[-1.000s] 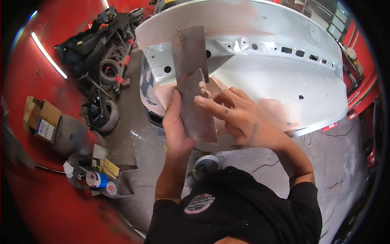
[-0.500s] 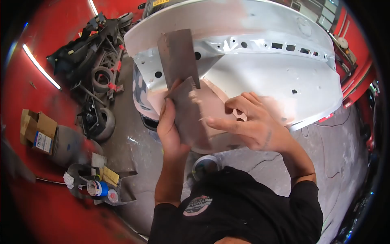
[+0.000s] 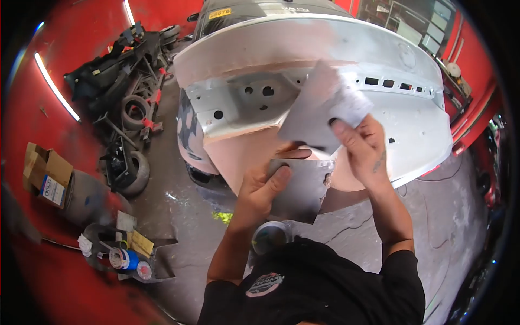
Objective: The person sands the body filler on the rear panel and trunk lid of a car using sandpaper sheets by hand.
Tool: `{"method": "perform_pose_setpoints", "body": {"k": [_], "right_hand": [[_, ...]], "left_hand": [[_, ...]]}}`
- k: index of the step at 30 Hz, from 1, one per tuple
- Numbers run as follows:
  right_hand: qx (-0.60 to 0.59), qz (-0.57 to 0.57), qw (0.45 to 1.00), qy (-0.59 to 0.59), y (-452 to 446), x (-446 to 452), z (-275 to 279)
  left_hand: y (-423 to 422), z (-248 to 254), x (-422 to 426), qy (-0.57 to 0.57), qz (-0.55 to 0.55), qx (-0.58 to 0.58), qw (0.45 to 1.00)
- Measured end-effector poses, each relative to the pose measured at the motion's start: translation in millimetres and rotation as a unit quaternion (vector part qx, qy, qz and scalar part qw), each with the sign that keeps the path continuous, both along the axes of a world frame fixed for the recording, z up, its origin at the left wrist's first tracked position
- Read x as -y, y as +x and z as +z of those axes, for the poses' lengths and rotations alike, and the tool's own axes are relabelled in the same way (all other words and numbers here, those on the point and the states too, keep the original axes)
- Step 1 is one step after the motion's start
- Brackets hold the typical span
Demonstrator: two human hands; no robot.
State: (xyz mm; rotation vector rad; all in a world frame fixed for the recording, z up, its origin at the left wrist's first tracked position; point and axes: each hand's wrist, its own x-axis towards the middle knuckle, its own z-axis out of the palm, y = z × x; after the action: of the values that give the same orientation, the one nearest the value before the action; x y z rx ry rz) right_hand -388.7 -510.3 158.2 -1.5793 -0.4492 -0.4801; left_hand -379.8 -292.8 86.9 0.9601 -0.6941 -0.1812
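Observation:
My left hand [image 3: 262, 187] is closed on a dark flat metal plate [image 3: 297, 189], thumb on top, with pinkish paste along the plate's right edge. My right hand [image 3: 365, 143] grips a second flat plate [image 3: 314, 105], which is tilted and blurred above the first one. Both plates are in front of a white and pink car body panel [image 3: 238, 154] with holes along its recess. The fingers of my right hand are partly hidden behind the plate it holds.
A bucket [image 3: 270, 238] stands on the floor near my body. At the left are a cardboard box [image 3: 49, 176] on a drum, a stand with a blue can [image 3: 129, 260], tires [image 3: 132, 173] and dark car parts. A cable lies on the floor at the right.
My right hand, earlier pointing at the paste-edged plate, now grips the other plate, which has swung to the right. My left hand has moved right and down with the paste-edged plate.

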Motion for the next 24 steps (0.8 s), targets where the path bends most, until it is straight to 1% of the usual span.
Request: {"method": "perform_pose_setpoints", "body": {"k": [1, 2, 3, 4, 5, 6, 8, 11, 14, 17, 20, 24], "right_hand": [[0.028, -0.041, 0.999, 0.018, 1, 6, 7], [0.058, -0.083, 0.994, 0.036, 3, 13, 16], [0.107, -0.161, 0.980, -0.044, 2, 21, 25], [0.154, -0.237, 0.951, -0.122, 1, 31, 34], [0.211, -0.268, 0.907, -0.247, 6, 48, 41], [0.316, -0.319, 0.806, -0.386, 14, 62, 48], [0.398, -0.310, 0.673, -0.541, 26, 83, 60], [0.464, -0.289, 0.574, -0.609, 53, 117, 65], [0.445, -0.271, 0.564, -0.641, 64, 142, 70], [0.451, -0.263, 0.556, -0.647, 76, 164, 70], [0.438, -0.251, 0.559, -0.658, 81, 171, 64], [0.471, -0.213, 0.560, -0.647, 96, 169, 61]], "left_hand": [[3, -2, 4, -0.014, 0.008, 0.030, 0.999], [5, -2, 4, -0.019, 0.000, 0.028, 0.999], [6, -3, 3, -0.023, -0.010, 0.024, 0.999], [5, -4, 2, -0.026, -0.022, 0.020, 0.999], [4, -3, 3, -0.024, -0.017, 0.022, 0.999], [4, -3, 3, -0.025, -0.022, 0.023, 0.999], [5, -2, 2, -0.026, -0.032, 0.026, 0.999], [4, -1, -1, -0.009, -0.032, 0.022, 0.999], [-1, 2, 0, -0.008, -0.014, 0.015, 1.000], [-1, 0, 0, -0.004, 0.006, 0.025, 1.000], [0, -1, 1, 0.015, 0.032, 0.037, 0.999], [2, -6, 0, 0.013, 0.042, 0.038, 0.998]]}}
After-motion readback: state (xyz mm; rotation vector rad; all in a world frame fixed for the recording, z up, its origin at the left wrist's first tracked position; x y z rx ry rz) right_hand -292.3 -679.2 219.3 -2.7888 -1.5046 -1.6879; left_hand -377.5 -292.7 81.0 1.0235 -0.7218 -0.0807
